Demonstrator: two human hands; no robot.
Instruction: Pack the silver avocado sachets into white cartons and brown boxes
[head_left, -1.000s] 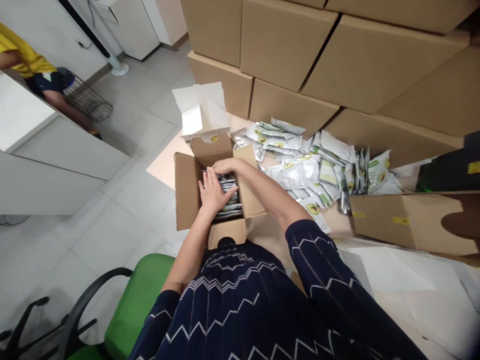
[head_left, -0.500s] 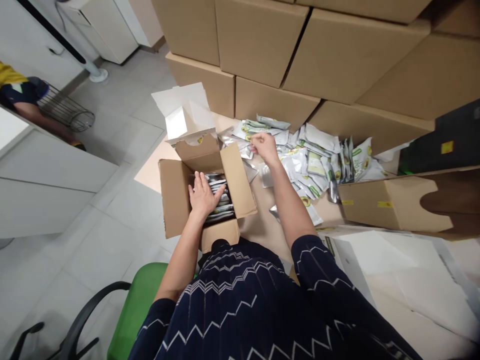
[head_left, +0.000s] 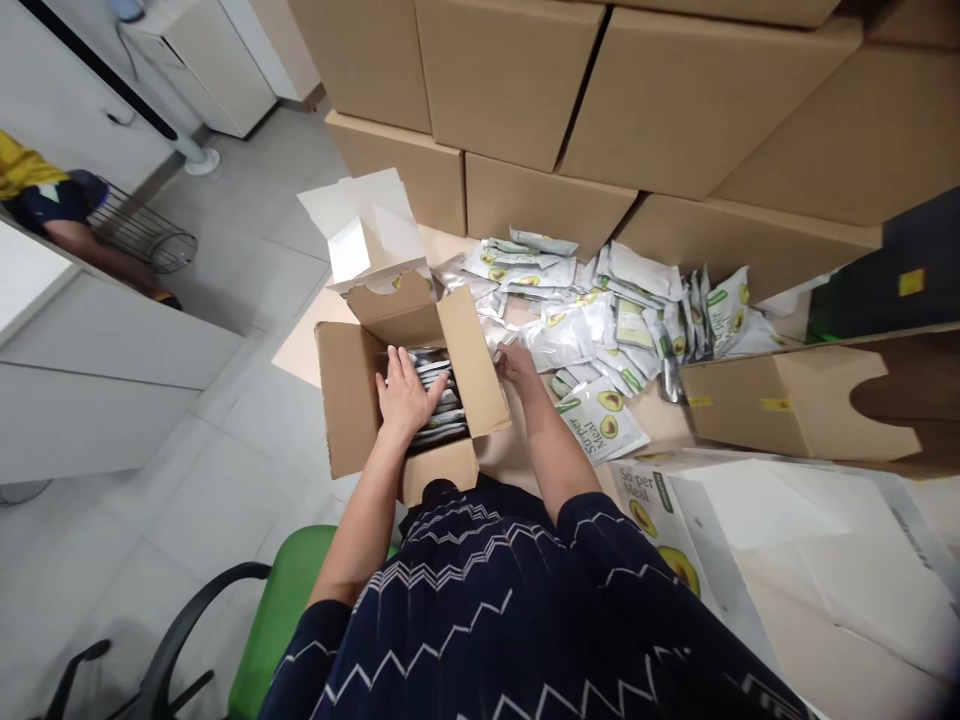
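My left hand (head_left: pixel 406 396) lies with spread fingers on a row of thin silvery-white packets (head_left: pixel 442 425) standing packed in an open cardboard box (head_left: pixel 346 400). Just outside that box's right flap (head_left: pixel 472 365), my right hand (head_left: pixel 519 366) is low with its fingers curled together. Whatever its fingertips hold, if anything, is hidden. Close to them is a silver packet (head_left: pixel 495 334) on the table. Beyond the hand spreads a loose pile of white pouches (head_left: pixel 562 338) printed with avocados. One pouch (head_left: pixel 603 418), marked "Super Meal", lies flat right of my forearm.
Large cardboard boxes (head_left: pixel 641 110) are stacked behind the table. An open white carton (head_left: pixel 375 235) stands behind the box. To the right are another open cardboard box (head_left: pixel 750 395) and white printed cartons (head_left: pixel 780 530). A green chair (head_left: pixel 281 610) is at left; another person's arm (head_left: pixel 97 240) shows far left.
My right hand has moved from above the pouch pile toward me, down beside the box's right flap. My left hand stays on the packets. The view has shifted slightly.
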